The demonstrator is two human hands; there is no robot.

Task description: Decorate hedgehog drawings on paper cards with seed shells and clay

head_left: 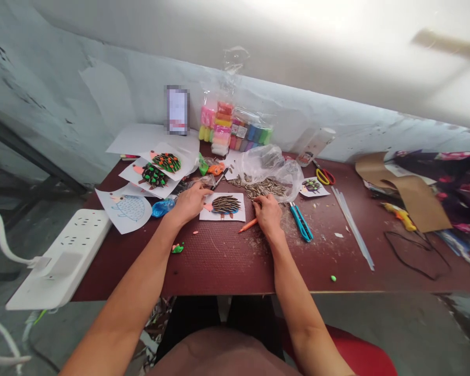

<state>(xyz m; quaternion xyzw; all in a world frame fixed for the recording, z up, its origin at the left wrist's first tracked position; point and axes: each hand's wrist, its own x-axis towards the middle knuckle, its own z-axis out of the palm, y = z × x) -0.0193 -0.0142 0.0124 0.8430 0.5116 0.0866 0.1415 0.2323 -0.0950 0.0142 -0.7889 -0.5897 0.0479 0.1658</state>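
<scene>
A white card (241, 197) lies flat on the dark red table, bearing a hedgehog with a pink face and a back of brown seeds (226, 204). My left hand (190, 202) rests at the card's upper left corner, its fingertips pressed on the edge. To the right of the card is my right hand (267, 211), fingers pinched together at the edge of the seed pile (272, 187); whatever is between the fingertips is too small to name. An orange pen (248, 225) lies beside and partly under the right hand.
Several hedgehog pictures (153, 176) lie at the left, near a white power strip (68, 245). Bagged coloured clay (222, 128) and a phone (177, 110) stand by the wall. Rightward are a blue cutter (301, 222), scissors (324, 176), clear sticks (353, 230) and a yellow glue gun (401, 215).
</scene>
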